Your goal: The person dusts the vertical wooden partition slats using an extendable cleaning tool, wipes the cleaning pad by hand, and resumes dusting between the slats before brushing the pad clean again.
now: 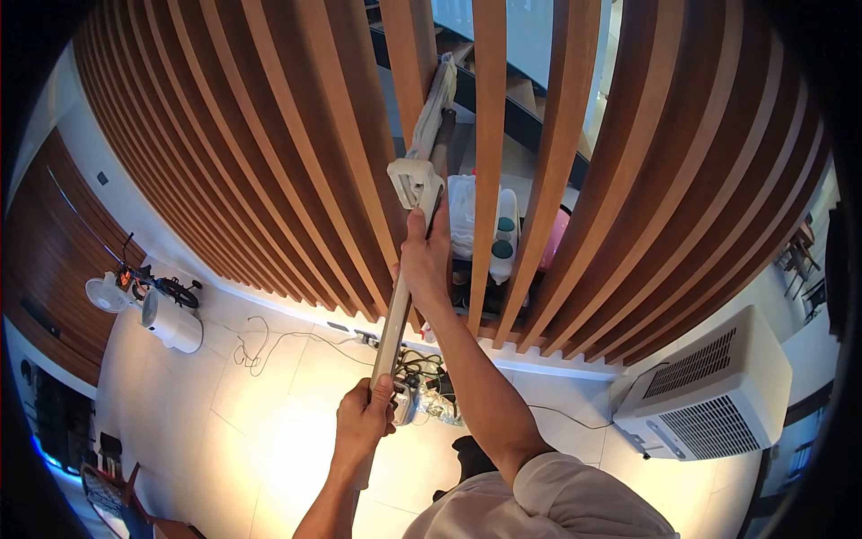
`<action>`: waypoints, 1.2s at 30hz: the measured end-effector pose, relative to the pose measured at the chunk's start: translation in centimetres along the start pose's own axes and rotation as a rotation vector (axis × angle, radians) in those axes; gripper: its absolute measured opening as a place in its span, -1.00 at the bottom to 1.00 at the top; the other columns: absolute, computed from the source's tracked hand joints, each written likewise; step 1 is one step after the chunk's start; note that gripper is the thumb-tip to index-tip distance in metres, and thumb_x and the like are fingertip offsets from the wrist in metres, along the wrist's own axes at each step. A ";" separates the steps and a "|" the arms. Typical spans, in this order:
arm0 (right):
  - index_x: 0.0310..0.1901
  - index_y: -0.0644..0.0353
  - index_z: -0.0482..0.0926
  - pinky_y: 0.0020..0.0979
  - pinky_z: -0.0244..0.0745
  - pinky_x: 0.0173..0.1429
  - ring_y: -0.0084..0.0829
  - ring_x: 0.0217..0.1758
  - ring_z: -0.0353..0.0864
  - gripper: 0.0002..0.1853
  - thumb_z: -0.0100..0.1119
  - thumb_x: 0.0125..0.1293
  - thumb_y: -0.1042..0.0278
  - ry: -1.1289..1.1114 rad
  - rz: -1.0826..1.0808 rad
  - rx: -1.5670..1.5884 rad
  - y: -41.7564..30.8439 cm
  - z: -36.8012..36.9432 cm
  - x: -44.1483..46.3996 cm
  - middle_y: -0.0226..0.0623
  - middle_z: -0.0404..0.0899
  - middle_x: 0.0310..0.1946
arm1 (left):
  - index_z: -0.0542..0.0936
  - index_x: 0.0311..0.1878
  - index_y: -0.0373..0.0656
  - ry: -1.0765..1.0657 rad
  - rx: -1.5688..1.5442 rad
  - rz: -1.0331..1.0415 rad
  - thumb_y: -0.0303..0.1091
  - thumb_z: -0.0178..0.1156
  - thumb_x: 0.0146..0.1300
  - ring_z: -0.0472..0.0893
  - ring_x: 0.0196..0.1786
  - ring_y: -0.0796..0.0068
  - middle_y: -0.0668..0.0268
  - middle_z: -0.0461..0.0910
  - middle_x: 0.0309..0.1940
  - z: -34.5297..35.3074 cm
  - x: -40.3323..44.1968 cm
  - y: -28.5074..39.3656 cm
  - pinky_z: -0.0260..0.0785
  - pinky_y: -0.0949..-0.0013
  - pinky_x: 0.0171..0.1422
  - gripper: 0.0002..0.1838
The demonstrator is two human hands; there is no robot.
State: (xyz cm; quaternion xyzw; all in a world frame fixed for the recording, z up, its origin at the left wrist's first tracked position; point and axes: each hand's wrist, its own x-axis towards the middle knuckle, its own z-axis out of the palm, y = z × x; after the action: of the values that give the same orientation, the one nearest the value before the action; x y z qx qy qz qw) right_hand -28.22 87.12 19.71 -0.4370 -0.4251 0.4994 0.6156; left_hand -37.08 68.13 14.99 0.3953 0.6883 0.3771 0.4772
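Observation:
Both hands are wrapped around the pale pole of a flat mop, which slants up toward a wall of wooden slats. My left hand grips the lower part of the pole. Higher up, my right hand is closed around it, just below a white plastic bracket. Beyond the bracket, the mop's narrow greyish head lies against or between two slats; I cannot tell which. The pole's lower end is hidden by my left forearm.
Behind the slats are a white container with green round parts and stairs. Tangled cables lie on the floor at the wall's foot. A white portable air unit stands right; a white cylindrical bin and a fan are left.

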 end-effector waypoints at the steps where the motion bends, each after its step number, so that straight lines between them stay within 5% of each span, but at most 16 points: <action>1: 0.47 -0.01 -0.10 -0.45 0.37 -0.64 -0.54 -0.68 0.38 -0.41 -0.19 0.50 0.18 0.004 0.004 -0.001 0.4 -0.2 0.0 -0.30 0.41 -0.39 | 0.46 -0.33 -0.26 0.003 -0.025 -0.011 0.18 -0.01 0.39 0.43 -0.67 0.59 0.37 0.39 -0.67 0.1 0.1 -0.3 0.31 0.51 -0.61 -0.43; 7: 0.49 -0.02 -0.17 -0.45 0.37 -0.64 -0.53 -0.67 0.38 -0.36 -0.18 0.49 0.17 0.047 0.088 -0.027 4.0 -1.1 -0.3 -0.31 0.39 -0.43 | 0.53 -0.37 -0.31 0.025 0.028 -0.031 0.19 -0.07 0.41 0.44 -0.71 0.56 0.32 0.42 -0.72 0.7 0.8 -3.1 0.33 0.45 -0.64 -0.36; 9: 0.51 -0.14 -0.13 -0.55 0.39 -0.66 -0.63 -0.58 0.27 -0.36 -0.15 0.48 0.19 0.019 0.149 0.002 4.8 -1.5 -0.4 -0.45 0.27 -0.40 | 0.53 -0.38 -0.31 0.032 0.067 -0.031 0.19 -0.09 0.42 0.43 -0.73 0.55 0.32 0.41 -0.74 1.1 1.0 -4.0 0.31 0.45 -0.66 -0.36; 24: 0.50 0.01 -0.14 -0.55 0.35 -0.68 -0.67 -0.71 0.24 -0.32 -0.11 0.48 0.13 0.048 0.153 0.048 12.0 -3.0 0.2 -0.49 0.26 -0.51 | 0.49 -0.48 -0.28 0.082 0.192 -0.037 0.19 -0.10 0.42 0.46 -0.74 0.46 0.29 0.41 -0.80 2.6 2.4 -7.6 0.28 0.34 -0.64 -0.35; 36: 0.48 -0.09 -0.01 -0.56 0.39 -0.65 -0.67 -0.57 0.29 -0.39 -0.11 0.46 0.11 0.106 0.288 0.019 15.2 -4.0 -0.4 -0.50 0.26 -0.40 | 0.48 -0.51 -0.32 0.088 0.299 -0.078 0.13 -0.11 0.45 0.48 -0.70 0.13 0.06 0.41 -0.78 3.2 3.4 -11.4 0.26 0.13 -0.57 -0.35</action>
State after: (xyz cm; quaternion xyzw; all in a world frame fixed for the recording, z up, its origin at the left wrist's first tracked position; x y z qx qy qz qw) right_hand -28.12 88.10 4.00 -0.5135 -0.3203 0.5628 0.5630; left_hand -36.90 67.10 2.73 0.4182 0.7718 0.2687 0.3965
